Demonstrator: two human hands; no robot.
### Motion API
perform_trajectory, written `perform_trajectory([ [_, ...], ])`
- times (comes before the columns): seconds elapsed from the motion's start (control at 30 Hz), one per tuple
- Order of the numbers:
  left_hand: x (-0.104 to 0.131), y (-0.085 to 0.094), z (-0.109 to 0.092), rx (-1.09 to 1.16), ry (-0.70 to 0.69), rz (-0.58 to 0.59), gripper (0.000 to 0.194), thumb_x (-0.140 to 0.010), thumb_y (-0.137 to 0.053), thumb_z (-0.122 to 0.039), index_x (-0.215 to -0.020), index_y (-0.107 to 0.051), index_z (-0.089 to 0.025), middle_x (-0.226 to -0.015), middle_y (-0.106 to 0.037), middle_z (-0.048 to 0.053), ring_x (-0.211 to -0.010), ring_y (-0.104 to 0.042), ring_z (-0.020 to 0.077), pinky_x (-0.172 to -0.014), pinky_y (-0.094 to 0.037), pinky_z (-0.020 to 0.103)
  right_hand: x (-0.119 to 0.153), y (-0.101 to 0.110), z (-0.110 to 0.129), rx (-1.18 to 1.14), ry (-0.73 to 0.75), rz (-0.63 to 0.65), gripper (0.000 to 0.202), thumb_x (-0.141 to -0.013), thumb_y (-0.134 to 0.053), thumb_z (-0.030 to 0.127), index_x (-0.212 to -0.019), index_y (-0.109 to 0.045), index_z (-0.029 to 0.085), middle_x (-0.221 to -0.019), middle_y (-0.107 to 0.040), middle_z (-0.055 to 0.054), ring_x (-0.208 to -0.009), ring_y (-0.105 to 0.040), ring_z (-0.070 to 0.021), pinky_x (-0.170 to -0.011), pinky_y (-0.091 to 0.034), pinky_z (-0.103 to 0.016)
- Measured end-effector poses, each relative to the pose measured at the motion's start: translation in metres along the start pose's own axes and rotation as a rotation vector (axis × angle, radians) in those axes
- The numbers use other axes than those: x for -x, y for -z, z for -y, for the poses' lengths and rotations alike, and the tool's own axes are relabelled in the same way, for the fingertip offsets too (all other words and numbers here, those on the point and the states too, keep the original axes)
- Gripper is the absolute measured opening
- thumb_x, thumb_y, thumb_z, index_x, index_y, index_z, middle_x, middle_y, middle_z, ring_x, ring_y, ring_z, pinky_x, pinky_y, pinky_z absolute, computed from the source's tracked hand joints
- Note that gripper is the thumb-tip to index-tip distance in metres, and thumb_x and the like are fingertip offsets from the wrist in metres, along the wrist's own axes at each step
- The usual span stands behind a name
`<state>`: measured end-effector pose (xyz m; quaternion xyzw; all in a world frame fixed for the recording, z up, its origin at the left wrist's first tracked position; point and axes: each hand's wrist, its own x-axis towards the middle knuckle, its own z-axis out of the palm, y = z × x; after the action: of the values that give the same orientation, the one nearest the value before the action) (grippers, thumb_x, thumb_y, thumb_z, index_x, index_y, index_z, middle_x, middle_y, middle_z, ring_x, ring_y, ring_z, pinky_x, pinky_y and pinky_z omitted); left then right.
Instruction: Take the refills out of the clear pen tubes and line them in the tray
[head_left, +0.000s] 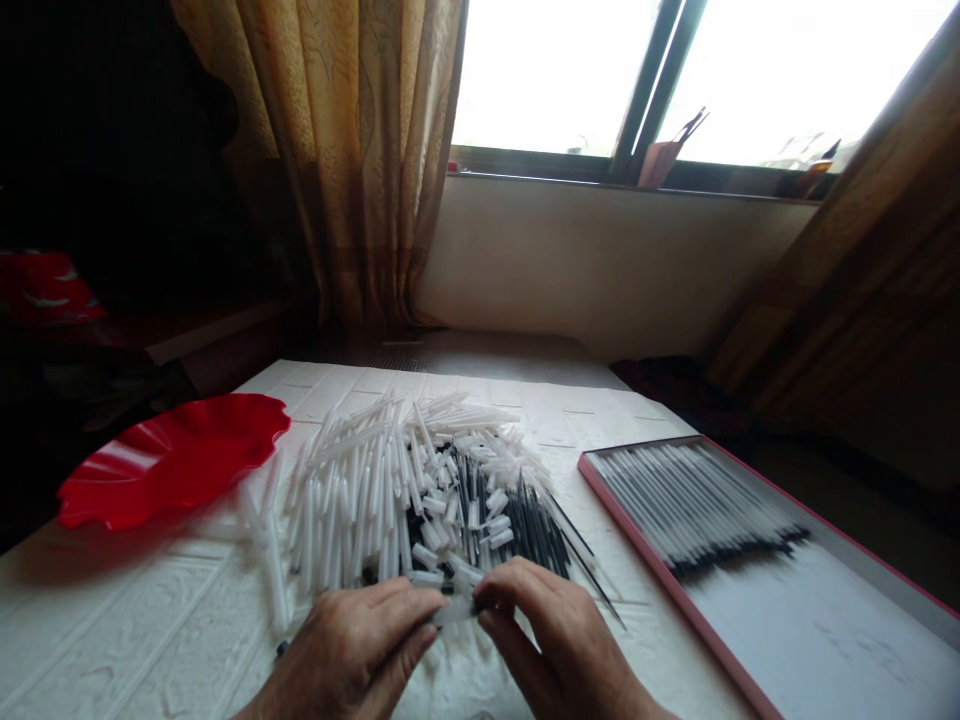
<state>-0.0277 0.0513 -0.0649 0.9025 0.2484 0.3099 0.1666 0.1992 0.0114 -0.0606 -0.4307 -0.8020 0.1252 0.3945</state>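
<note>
My left hand (364, 635) and my right hand (559, 625) meet at the near side of the pile, thumbs and forefingers pinched. Between the fingertips is a small translucent white pen part (455, 612), blurred, with a dark bit at its right end under my right fingers. Just beyond lie short clear pen caps (495, 525), black pointed pen refills (540, 530) and many white pen barrels (345, 510), heaped together. A few barrels lie apart beside my left hand, with a small black piece (282, 648) near its wrist.
At left stands a red wavy-rimmed plate (180, 450). On the right, a shallow pink-edged box (660, 560) holds a row of assembled pens (705, 495). A white brick-patterned cover (150, 620) lies under everything. Behind are curtains (352, 150) and a window.
</note>
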Motion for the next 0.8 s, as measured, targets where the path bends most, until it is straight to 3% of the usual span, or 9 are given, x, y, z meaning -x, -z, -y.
perform_trajectory([
  [0.07,0.001,-0.002,0.001,-0.006,-0.011,-0.007,0.024,-0.095,-0.047,-0.017,-0.115,-0.059,-0.024,-0.083,-0.073,0.002,-0.070,-0.072,0.0169,-0.060,-0.054,0.020,-0.001,-0.001,0.001,0.046,0.013,-0.018,0.010,-0.092,-0.051,0.018,-0.088,-0.059,0.019,-0.072,-0.064,-0.001,-0.061,-0.060,-0.0125,-0.058,-0.044,-0.020],
  [0.27,0.004,-0.003,0.000,-0.045,-0.044,0.025,0.025,-0.095,-0.046,-0.017,-0.116,-0.059,-0.023,-0.081,-0.071,0.002,-0.068,-0.072,0.0166,-0.060,-0.055,0.020,-0.002,-0.005,0.004,0.196,0.010,-0.058,0.039,-0.098,-0.040,0.026,-0.063,-0.055,0.019,-0.054,-0.056,0.000,-0.045,-0.054,-0.0109,-0.047,-0.033,-0.022],
  [0.43,0.005,-0.004,0.001,-0.026,-0.048,0.041,0.024,-0.096,-0.047,-0.018,-0.116,-0.059,-0.023,-0.082,-0.072,0.002,-0.069,-0.072,0.0166,-0.061,-0.055,0.020,0.001,-0.007,0.001,0.094,-0.041,-0.005,0.050,-0.102,-0.033,0.031,-0.058,-0.052,0.020,-0.047,-0.054,0.002,-0.042,-0.055,-0.0095,-0.047,-0.034,-0.020],
  [0.5,0.003,-0.001,-0.001,-0.020,-0.036,0.041,0.024,-0.095,-0.048,-0.017,-0.116,-0.058,-0.024,-0.083,-0.072,0.001,-0.069,-0.072,0.0162,-0.062,-0.055,0.020,0.000,-0.005,0.001,0.044,-0.066,-0.001,0.044,-0.102,-0.034,0.032,-0.066,-0.057,0.019,-0.054,-0.061,0.000,-0.049,-0.060,-0.0108,-0.051,-0.038,-0.019],
  [0.57,0.000,0.003,-0.004,-0.022,-0.013,0.055,0.024,-0.095,-0.049,-0.016,-0.115,-0.058,-0.025,-0.083,-0.072,0.001,-0.070,-0.072,0.0163,-0.063,-0.056,0.021,-0.001,-0.002,0.003,-0.012,-0.073,-0.010,0.024,-0.098,-0.043,0.029,-0.089,-0.062,0.018,-0.071,-0.069,-0.002,-0.058,-0.065,-0.0123,-0.057,-0.044,-0.019],
  [0.63,-0.003,0.007,-0.006,-0.027,0.001,0.062,0.024,-0.095,-0.048,-0.016,-0.115,-0.057,-0.025,-0.084,-0.072,0.001,-0.071,-0.073,0.0167,-0.063,-0.056,0.021,-0.001,0.000,0.005,-0.067,-0.056,-0.022,0.018,-0.091,-0.050,0.021,-0.107,-0.057,0.017,-0.084,-0.072,-0.004,-0.063,-0.066,-0.0119,-0.063,-0.047,-0.019],
  [0.8,-0.004,0.009,-0.007,-0.039,0.007,0.050,0.023,-0.096,-0.047,-0.016,-0.115,-0.057,-0.025,-0.083,-0.073,0.001,-0.072,-0.073,0.0172,-0.064,-0.057,0.023,0.000,-0.002,0.004,-0.047,-0.003,-0.027,0.011,-0.089,-0.050,0.013,-0.095,-0.056,0.020,-0.077,-0.067,-0.001,-0.063,-0.062,-0.0118,-0.061,-0.046,-0.019],
])
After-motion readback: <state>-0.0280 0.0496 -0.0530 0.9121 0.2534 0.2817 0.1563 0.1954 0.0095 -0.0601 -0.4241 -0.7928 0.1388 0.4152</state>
